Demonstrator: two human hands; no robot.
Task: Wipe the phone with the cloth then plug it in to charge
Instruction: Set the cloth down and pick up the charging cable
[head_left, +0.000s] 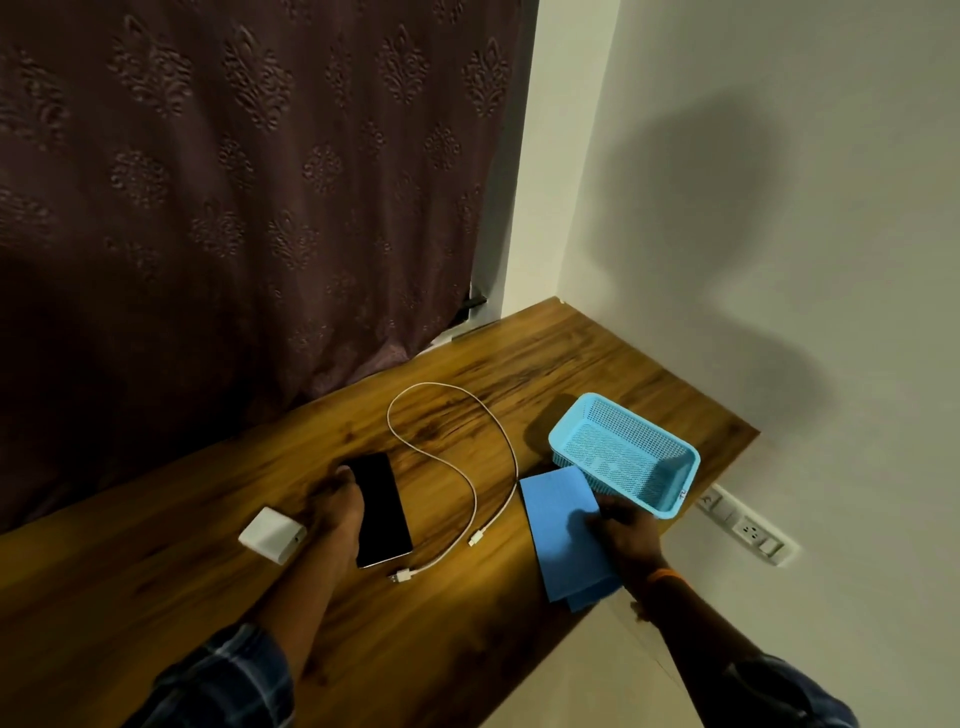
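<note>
Both hands down, wipe not yet begun.

Phone (382, 509) flat on table (156, 597); left hand (335, 506) curls round its left edge. Right of phone: cable (470, 475), then cloth (563, 535) at table edge, right hand (621, 530) on it, finger posture unclear. Risks: cloth overhangs, may slip off; lifting phone may snag cable. Charger (272, 535) left of phone.
</note>
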